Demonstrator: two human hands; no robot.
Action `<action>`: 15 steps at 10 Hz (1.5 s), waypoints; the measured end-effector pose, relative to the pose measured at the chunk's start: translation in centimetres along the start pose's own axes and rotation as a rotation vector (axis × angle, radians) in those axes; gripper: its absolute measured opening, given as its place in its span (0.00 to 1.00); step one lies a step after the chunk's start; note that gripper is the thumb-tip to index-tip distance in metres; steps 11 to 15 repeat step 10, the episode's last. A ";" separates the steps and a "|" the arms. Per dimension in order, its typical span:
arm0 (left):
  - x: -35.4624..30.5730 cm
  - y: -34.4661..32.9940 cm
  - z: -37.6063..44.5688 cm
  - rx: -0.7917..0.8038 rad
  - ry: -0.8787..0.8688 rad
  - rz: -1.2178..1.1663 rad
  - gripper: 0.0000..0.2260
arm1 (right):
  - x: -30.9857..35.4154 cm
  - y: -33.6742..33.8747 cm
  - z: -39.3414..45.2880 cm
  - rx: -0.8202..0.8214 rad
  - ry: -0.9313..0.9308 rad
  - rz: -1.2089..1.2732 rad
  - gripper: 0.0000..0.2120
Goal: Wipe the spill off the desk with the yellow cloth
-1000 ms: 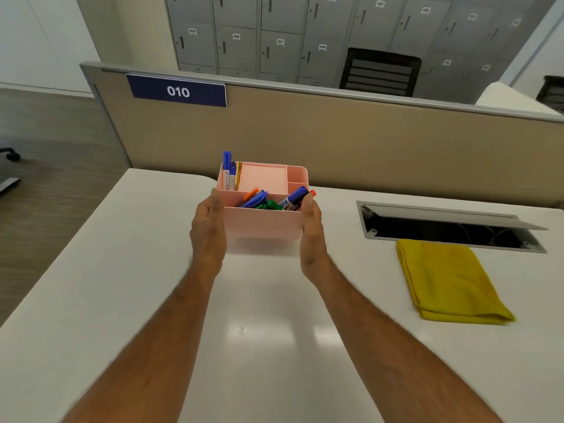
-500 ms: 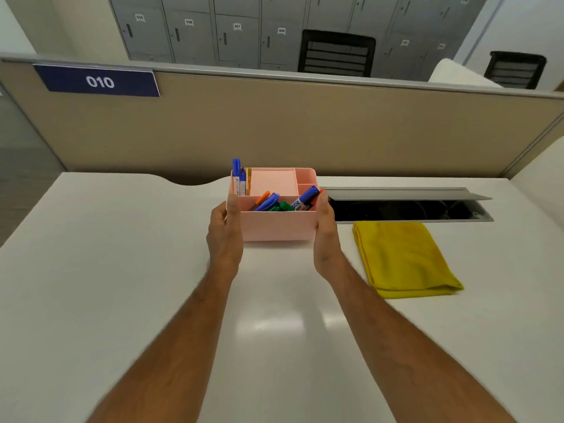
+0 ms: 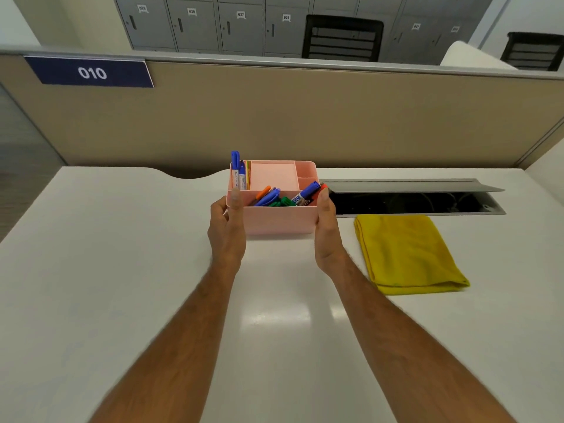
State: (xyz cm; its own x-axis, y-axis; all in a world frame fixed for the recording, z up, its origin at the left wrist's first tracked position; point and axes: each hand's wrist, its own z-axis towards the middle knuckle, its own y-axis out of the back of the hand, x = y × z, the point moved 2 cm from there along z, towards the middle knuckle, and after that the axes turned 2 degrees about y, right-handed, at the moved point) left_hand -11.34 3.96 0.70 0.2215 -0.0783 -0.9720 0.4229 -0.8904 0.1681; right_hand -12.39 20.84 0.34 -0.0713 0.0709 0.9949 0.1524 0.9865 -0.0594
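Note:
A folded yellow cloth (image 3: 406, 253) lies flat on the white desk (image 3: 106, 254), to the right of my hands. My left hand (image 3: 227, 230) and my right hand (image 3: 328, 232) grip the two sides of a pink organiser box (image 3: 279, 219) holding several coloured markers. The box sits near the middle of the desk, at or just above its surface. No spill shows on the glossy desk top.
An open cable tray (image 3: 412, 198) with a raised grey lid is set into the desk behind the cloth. A beige partition (image 3: 305, 117) with a blue "010" sign (image 3: 91, 73) runs along the far edge. Grey lockers and black chairs stand beyond it.
Both hands keep hold of the pink box. The view has swung left to right, so the box now appears closer to the cable tray and cloth.

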 end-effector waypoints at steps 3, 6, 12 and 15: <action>0.2 0.6 0.3 -0.037 0.002 0.027 0.39 | -0.2 -0.4 0.0 0.040 -0.024 0.003 0.38; 0.3 1.0 0.6 -0.033 -0.012 0.002 0.39 | 0.4 -1.0 -0.7 0.047 -0.043 -0.020 0.45; -1.3 3.9 -0.6 -0.032 -0.340 0.530 0.47 | 6.0 3.8 -4.9 -0.087 0.131 0.006 0.24; -1.3 3.9 -0.6 -0.032 -0.340 0.530 0.47 | 6.0 3.8 -4.9 -0.087 0.131 0.006 0.24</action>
